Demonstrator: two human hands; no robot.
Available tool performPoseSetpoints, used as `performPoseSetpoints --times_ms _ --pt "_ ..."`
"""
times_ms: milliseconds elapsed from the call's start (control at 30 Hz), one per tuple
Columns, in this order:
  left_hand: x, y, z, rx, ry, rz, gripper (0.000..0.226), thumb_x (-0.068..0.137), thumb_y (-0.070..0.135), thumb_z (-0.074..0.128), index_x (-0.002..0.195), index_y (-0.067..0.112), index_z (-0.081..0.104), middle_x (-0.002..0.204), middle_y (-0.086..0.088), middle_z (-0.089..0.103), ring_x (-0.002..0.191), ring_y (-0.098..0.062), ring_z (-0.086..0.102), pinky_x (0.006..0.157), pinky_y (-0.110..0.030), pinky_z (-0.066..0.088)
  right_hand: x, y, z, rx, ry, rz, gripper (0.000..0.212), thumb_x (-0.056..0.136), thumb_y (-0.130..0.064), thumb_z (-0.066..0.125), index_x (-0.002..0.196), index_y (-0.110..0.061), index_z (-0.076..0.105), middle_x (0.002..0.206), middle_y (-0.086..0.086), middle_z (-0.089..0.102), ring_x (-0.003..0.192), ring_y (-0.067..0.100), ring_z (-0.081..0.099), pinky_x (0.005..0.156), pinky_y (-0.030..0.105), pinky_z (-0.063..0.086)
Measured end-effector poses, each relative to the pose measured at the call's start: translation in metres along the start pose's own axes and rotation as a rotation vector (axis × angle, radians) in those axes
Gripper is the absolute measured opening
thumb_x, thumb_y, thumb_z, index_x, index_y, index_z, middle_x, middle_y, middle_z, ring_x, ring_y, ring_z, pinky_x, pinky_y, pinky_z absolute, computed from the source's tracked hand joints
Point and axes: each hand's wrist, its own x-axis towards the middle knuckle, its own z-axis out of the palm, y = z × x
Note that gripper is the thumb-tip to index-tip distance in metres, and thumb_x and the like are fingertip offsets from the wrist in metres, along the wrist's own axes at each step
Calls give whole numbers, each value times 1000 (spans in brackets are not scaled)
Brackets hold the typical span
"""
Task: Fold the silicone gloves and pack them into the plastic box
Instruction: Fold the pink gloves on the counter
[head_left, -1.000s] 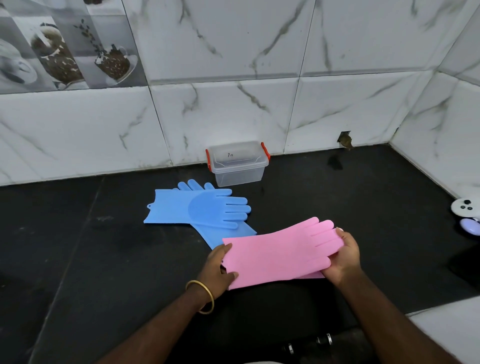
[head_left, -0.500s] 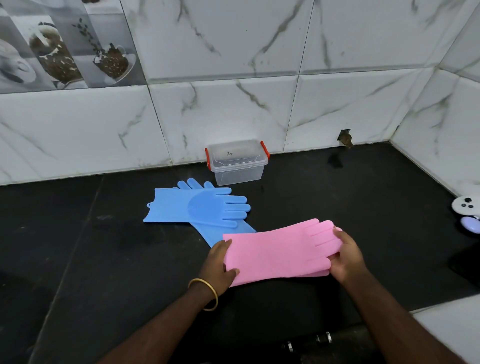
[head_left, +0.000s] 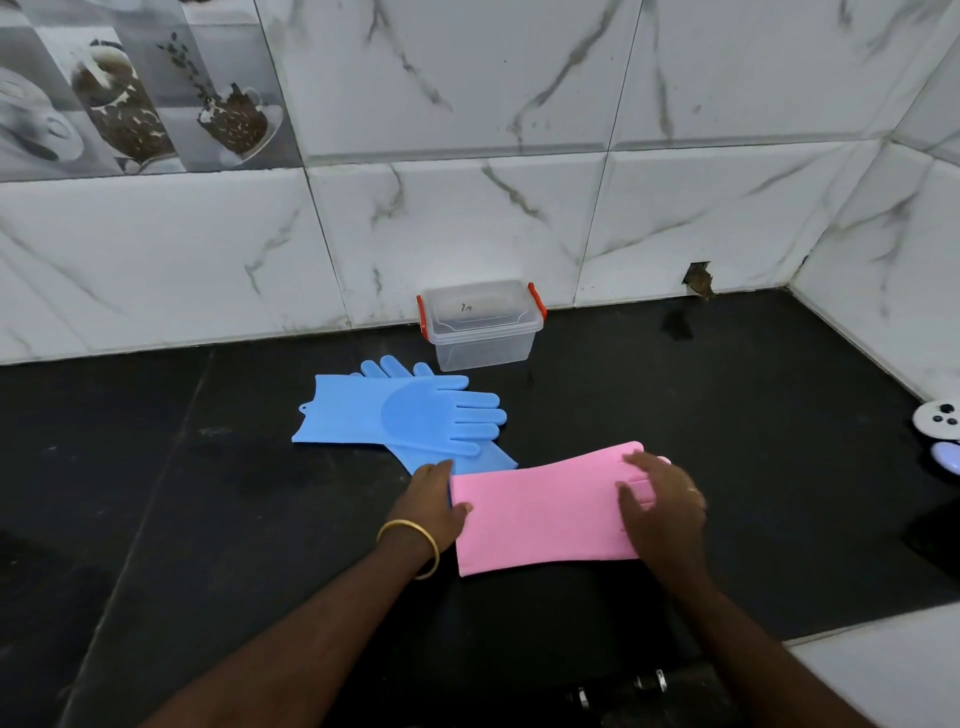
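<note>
Head view. Flat pink silicone gloves (head_left: 540, 512), lower centre on black counter (head_left: 727, 415): left hand (head_left: 434, 501) grips cuff edge; right hand (head_left: 662, 506) presses flat on finger end. Blue silicone gloves (head_left: 400, 415), centre, crossed. Lidded clear plastic box with red clips (head_left: 480, 325), against tiled wall (head_left: 467, 218).

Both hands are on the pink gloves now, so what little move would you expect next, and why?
Probably a fold: the right hand would carry the finger end over toward the cuff, which the left hand pins. The pink gloves lie flat at full length on the black counter, seemingly too long for the plastic box at the wall, whose lid is still on.
</note>
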Motion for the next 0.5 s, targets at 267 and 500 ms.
performPoseSetpoints --times_ms 267,500 --pt "28 6 -17 68 -42 20 23 76 36 76 87 26 58 102 2 57 90 -15 56 85 -30 52 -42 -41 46 -168 -574 -165 69 94 -49 50 154 -31 21 163 -7 16 151 12 7 119 34 3" --pt "17 10 -11 -403 -62 -95 20 89 34 62 102 25 51 77 -3 62 67 -14 59 61 -26 48 -53 -32 58 -299 -654 -128 76 97 -58 30 156 -25 -5 163 -6 -12 146 11 -20 118 34 -7"
